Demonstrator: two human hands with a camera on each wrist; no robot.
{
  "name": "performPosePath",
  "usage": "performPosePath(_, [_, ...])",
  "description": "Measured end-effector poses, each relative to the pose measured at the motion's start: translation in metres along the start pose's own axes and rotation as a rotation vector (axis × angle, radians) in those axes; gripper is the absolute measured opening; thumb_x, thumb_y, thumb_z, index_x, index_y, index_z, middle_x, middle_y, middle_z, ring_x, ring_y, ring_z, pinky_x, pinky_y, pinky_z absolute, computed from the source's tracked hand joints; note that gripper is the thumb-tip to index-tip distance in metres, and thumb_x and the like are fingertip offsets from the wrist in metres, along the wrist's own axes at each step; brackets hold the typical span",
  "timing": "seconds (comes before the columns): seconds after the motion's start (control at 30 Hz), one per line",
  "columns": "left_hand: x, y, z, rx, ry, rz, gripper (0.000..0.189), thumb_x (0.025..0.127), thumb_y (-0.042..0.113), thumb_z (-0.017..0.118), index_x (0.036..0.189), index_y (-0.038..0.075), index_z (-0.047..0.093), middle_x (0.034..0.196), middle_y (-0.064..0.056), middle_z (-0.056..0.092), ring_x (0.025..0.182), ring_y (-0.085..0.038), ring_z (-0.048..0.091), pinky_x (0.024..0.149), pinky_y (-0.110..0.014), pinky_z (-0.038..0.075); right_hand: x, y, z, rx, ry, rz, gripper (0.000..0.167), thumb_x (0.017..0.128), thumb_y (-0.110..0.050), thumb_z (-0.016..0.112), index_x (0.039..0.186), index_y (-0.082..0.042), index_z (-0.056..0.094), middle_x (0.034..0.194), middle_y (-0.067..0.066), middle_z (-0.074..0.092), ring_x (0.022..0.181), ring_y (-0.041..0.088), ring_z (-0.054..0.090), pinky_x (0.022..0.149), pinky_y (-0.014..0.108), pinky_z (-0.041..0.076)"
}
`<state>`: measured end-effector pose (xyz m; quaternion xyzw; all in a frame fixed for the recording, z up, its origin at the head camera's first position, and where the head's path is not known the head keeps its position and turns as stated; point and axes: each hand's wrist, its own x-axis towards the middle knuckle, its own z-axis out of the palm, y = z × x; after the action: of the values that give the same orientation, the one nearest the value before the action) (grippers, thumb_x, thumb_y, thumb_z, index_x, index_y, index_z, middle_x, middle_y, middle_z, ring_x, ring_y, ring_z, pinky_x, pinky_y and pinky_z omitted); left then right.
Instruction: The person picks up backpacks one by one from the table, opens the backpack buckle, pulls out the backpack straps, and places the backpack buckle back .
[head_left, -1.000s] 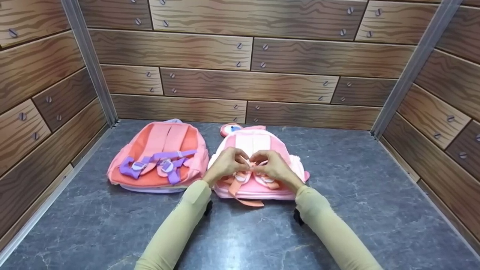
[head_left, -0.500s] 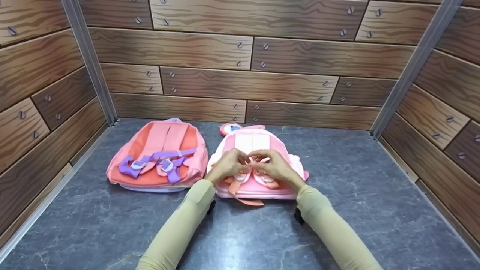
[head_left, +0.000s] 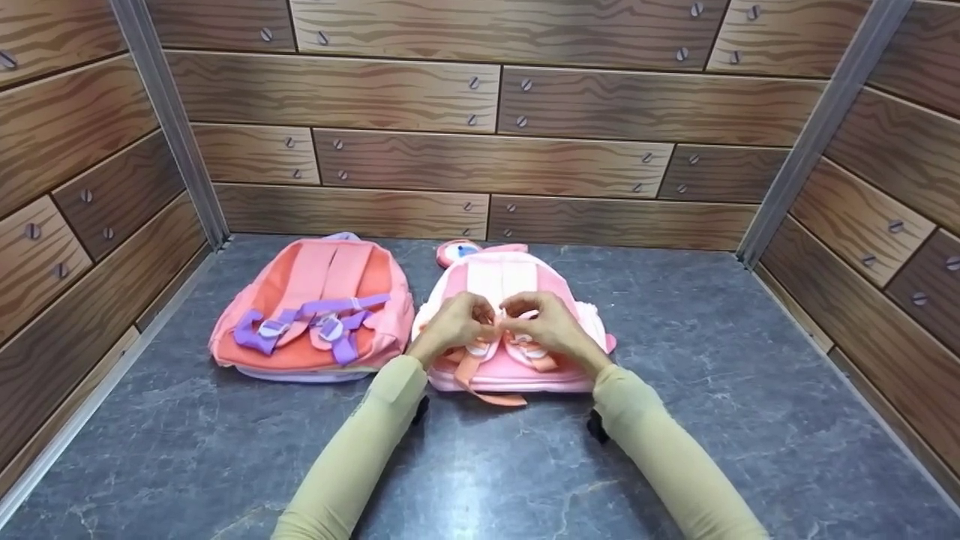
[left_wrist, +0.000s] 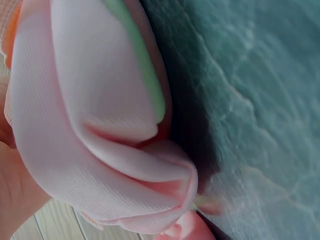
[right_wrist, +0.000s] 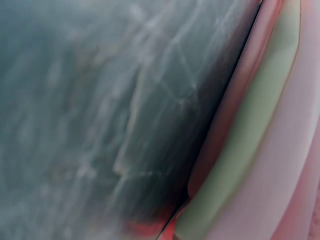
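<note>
A pink and white backpack [head_left: 553, 281] lies on the tabletop with its shoulder-strap side up. Over its middle my left hand [head_left: 459, 324] and right hand [head_left: 553, 324] meet, thumbs and fingers pinching at the orange webbing strap between them. The fingers largely hide the pinched part. Loose orange strap ends [head_left: 467, 370] hang from pale buckles below the hands, one reaching onto the table. In the left wrist view the bag's pale pink side [left_wrist: 45, 130] fills the left, with part of the left hand [left_wrist: 20, 187] behind it. The right wrist view shows the bag's layered edge [right_wrist: 250, 145].
Left of it lies a coral backpack [head_left: 251, 304] with purple straps [head_left: 259, 341], its side near the pink one. A plush piece with an eye [head_left: 454, 252] sticks out behind the pink bag. Wood-patterned walls [head_left: 577, 161] enclose the dark marbled table [head_left: 675, 322] at back and sides.
Both hands stay at the middle of the pink backpack, with small shifts of the fingers; the fingertips now part slightly. The bags have not moved, and the head view has tilted a little.
</note>
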<state>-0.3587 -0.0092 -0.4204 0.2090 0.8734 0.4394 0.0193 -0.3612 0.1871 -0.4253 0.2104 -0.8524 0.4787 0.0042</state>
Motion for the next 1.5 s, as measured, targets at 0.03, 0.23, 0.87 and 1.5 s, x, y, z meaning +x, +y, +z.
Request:
performPosePath(0.03, [0.000,0.001,0.000,-0.004,-0.004,-0.008,0.014,0.079,0.009,0.078,0.088,0.005,0.069,0.070,0.003,0.058,0.064,-0.008,0.052,0.056,-0.019,0.042,0.000,0.000,-0.001,-0.007,-0.001,0.006,0.030,0.083,-0.019,0.078,0.110,-0.008,0.072,0.100,0.008,0.071,0.092,0.023,0.065,0.075,0.026,0.053])
performPosePath(0.23, [0.001,0.002,0.000,-0.073,-0.010,-0.049,0.019,0.078,0.008,0.077,0.091,0.003,0.064,0.073,0.001,0.060,0.064,-0.009,0.053,0.054,-0.019,0.043,-0.002,-0.001,-0.007,-0.027,-0.005,0.052,0.031,0.084,-0.022,0.077,0.112,-0.011,0.073,0.103,0.005,0.070,0.094,0.023,0.065,0.080,0.029,0.053])
performPosePath(0.87, [0.006,-0.001,0.003,-0.371,-0.035,-0.066,0.013,0.093,0.008,0.064,0.100,0.000,0.071,0.084,-0.006,0.066,0.061,-0.011,0.053,0.050,-0.019,0.042,-0.004,0.005,-0.013,0.004,-0.014,0.058,0.026,0.086,-0.015,0.074,0.112,-0.013,0.073,0.107,0.007,0.071,0.095,0.022,0.067,0.083,0.030,0.053])
performPosePath(1.5, [0.008,0.001,0.002,-0.457,0.016,-0.002,0.016,0.087,0.002,0.070,0.102,-0.001,0.071,0.087,-0.006,0.072,0.071,-0.014,0.059,0.057,-0.021,0.045,0.000,0.003,-0.016,0.058,-0.035,0.010,0.026,0.087,-0.012,0.072,0.113,-0.012,0.072,0.113,0.006,0.071,0.105,0.027,0.065,0.091,0.033,0.052])
